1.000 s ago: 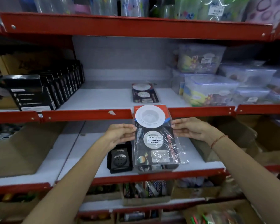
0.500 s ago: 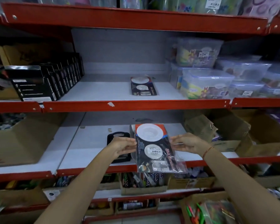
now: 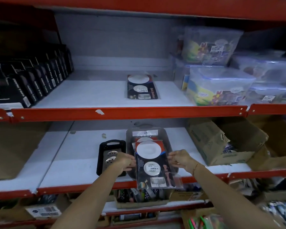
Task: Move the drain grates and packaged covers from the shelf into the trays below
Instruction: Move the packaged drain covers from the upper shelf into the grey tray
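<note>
Lowered since a moment ago, the packaged cover [image 3: 153, 164] now sits over the grey tray [image 3: 130, 134] on the lower shelf [image 3: 76, 162]. Your left hand [image 3: 125, 161] pinches its left edge and your right hand [image 3: 180, 158] its right edge, both grips closed on it. Just left, the black tray [image 3: 102, 156] holds round drain grates [image 3: 110, 157]. Farther up, another packaged cover [image 3: 141, 86] lies flat on the upper shelf [image 3: 89, 95].
</note>
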A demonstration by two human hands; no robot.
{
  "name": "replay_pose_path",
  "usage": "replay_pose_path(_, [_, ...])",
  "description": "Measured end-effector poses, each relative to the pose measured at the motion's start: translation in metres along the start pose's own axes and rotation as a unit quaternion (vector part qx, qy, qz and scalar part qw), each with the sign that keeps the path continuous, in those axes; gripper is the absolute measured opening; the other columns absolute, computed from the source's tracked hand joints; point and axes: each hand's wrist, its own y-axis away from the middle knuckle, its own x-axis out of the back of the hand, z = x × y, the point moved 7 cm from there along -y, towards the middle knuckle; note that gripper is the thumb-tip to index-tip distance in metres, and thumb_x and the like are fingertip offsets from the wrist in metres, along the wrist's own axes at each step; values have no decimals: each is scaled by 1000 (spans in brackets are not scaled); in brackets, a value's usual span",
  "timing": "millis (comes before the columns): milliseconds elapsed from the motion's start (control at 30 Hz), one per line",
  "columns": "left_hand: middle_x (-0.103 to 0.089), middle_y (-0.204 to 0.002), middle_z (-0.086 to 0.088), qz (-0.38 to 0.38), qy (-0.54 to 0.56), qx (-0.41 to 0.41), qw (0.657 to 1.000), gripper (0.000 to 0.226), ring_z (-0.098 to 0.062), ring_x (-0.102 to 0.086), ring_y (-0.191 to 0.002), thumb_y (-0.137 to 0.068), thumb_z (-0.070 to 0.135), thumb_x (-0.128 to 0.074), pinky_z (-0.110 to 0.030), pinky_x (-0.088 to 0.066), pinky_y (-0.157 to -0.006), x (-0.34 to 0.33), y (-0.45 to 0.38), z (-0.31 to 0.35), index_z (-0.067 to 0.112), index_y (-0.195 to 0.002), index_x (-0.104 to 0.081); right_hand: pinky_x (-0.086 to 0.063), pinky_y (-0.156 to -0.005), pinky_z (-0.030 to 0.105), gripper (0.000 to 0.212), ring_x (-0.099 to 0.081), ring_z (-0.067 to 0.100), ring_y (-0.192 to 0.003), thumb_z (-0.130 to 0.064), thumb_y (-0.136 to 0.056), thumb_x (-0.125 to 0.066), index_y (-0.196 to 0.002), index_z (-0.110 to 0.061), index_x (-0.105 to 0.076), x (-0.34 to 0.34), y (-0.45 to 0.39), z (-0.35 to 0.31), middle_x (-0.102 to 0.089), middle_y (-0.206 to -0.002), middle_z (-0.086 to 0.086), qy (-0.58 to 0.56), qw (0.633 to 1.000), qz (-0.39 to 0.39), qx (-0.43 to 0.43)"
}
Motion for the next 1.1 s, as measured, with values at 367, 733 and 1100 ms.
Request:
replay_pose_path(367, [-68, -112, -23, -5, 21, 38, 999, 24, -25, -69, -84, -90, -9, -54, -37, -56, -84, -7, -56, -12, -8, -113, -61, -54, -74, 31, 26, -64, 28, -79, 8, -95, -42, -116, 13, -58, 4, -65, 8, -63, -118, 29, 7, 1000, 0, -22])
replay_pose_path(733, [-68, -111, -16, -19, -1, 38, 999, 26, -24, -67, -94, -89, -3, -60, -35, -55, -86, -4, -56, -9, -1, -115, -61, -52, -96, 39, 40, -64, 31, -109, 9, -84, -60, -123, 2, -60, -1, -67, 4, -65, -123, 17, 95, 995, 0, 14])
replay_pose_path(1100, [-70, -114, -8, -50, -8, -75, 996, 11, -18, -69, -96, -90, 11, -63, -28, -56, -76, 2, 14, 38, 15, -100, -67, -51, -84, 30, 28, -60, 20, -94, 1, -84, -65, -112, -1, -69, -3, 16, -60, -69, -109, 13, 87, 982, -1, 165])
